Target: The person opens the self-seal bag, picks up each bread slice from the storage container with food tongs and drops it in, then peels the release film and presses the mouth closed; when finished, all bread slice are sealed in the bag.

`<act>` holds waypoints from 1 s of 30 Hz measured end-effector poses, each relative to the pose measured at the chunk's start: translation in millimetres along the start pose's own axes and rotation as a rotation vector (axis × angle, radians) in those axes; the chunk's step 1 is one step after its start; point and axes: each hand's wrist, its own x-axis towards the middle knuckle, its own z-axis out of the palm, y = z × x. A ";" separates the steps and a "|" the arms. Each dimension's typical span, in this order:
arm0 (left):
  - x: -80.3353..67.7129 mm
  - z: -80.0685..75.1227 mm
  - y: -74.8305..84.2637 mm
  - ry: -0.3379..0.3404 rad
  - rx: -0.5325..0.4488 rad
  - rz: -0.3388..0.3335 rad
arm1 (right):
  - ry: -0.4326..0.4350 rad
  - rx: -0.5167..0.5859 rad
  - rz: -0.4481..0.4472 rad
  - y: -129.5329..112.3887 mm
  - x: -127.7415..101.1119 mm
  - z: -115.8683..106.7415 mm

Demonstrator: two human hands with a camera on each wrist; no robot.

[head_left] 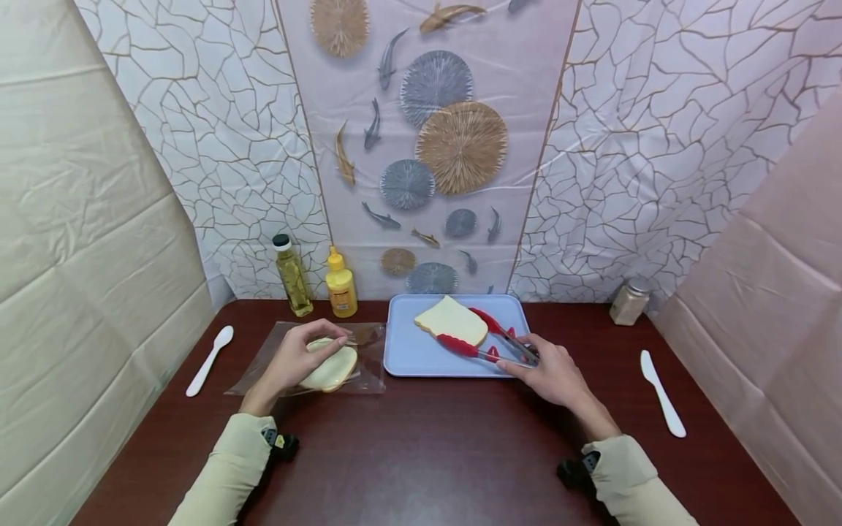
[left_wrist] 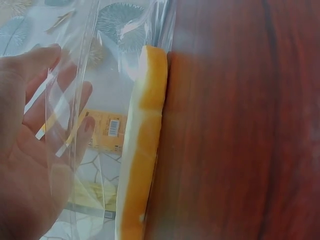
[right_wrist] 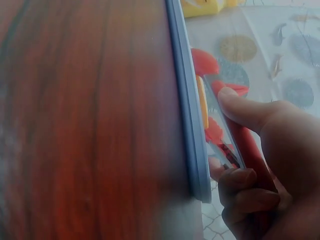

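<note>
My left hand (head_left: 292,358) is over a clear plastic bag (head_left: 371,376), its thumb and fingertips meeting on the film. In the left wrist view that film rises in front of the fingers. A slice of bread (head_left: 332,369) lies flat in the bag, partly hidden by this hand. My right hand (head_left: 555,371) grips a pair of red-tipped metal tongs (head_left: 458,345), thumb on one arm and fingers curled round the other. The tongs' tips straddle a second bread slice (head_left: 454,321), which lies on a light blue tray (head_left: 401,359).
Behind the bag stand an oil bottle (head_left: 293,277) and a yellow squeeze bottle (head_left: 340,288). A white spoon (head_left: 209,364) lies at far left, a white knife (head_left: 663,394) at far right. A shaker jar (head_left: 630,302) stands at the back right. Fabric walls enclose the dark wooden table (head_left: 427,453).
</note>
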 end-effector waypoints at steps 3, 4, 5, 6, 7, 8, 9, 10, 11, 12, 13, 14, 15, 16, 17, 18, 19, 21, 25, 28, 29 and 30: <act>0.3 0.7 0.3 0.006 0.007 0.009 | 0.005 0.011 -0.007 2.2 -0.1 -0.7; 0.2 0.8 0.6 0.010 0.009 0.011 | 0.008 0.013 -0.011 3.2 0.1 -0.7; 0.2 1.0 0.6 0.014 0.011 0.015 | 0.010 0.015 -0.016 4.2 0.4 -0.6; 0.3 1.2 0.7 0.017 0.013 0.017 | 0.012 0.017 -0.021 5.0 0.8 -0.4; 0.3 1.2 0.9 0.021 0.014 0.018 | 0.013 0.019 -0.028 5.6 1.1 -0.2; 0.3 1.1 1.0 0.024 0.014 0.017 | 0.016 0.023 -0.036 5.9 1.3 -0.1; 0.2 0.9 1.4 0.025 0.013 0.015 | 0.020 0.027 -0.046 6.0 1.6 0.0; 0.1 0.8 1.4 0.026 0.010 0.014 | 0.025 0.035 -0.055 6.0 1.8 -0.1; 0.1 0.8 1.3 0.026 0.009 0.013 | 0.028 0.044 -0.065 5.8 1.8 -0.2; 0.1 0.8 1.3 0.025 0.008 0.012 | 0.030 0.051 -0.073 5.6 1.9 -0.3; 0.0 0.6 0.9 0.025 0.005 0.012 | 0.030 0.060 -0.082 5.4 2.1 -0.5; -0.1 0.6 0.7 0.025 0.004 0.012 | 0.029 0.070 -0.089 5.1 2.2 -0.8; -0.2 0.5 0.4 0.026 0.004 0.012 | 0.025 0.083 -0.093 4.8 2.3 -1.0; -0.2 0.5 0.3 0.026 0.006 0.011 | 0.018 0.097 -0.099 4.7 2.1 -1.4; -0.2 0.5 0.4 0.028 0.007 0.009 | 0.008 0.111 -0.104 4.6 1.9 -1.7; -0.3 0.4 0.4 0.030 0.007 0.008 | -0.006 0.128 -0.109 4.4 1.7 -2.0; -0.4 0.5 0.5 0.030 0.008 0.006 | -0.018 0.143 -0.115 4.2 1.5 -2.1; -0.5 0.5 1.1 0.029 0.007 0.006 | -0.046 0.173 -0.128 3.7 1.3 -2.2; -1.3 0.6 2.3 0.014 0.003 -0.002 | -0.092 0.187 -0.170 2.1 0.7 -0.9; -1.5 0.9 2.3 0.003 0.001 -0.009 | -0.125 0.190 -0.185 0.1 -0.1 0.6; -1.4 1.1 2.2 0.001 0.001 -0.012 | -0.134 0.192 -0.186 -0.5 -0.5 0.9; -1.2 1.1 1.8 0.000 0.000 -0.009 | -0.143 0.198 -0.186 -1.1 -0.9 1.0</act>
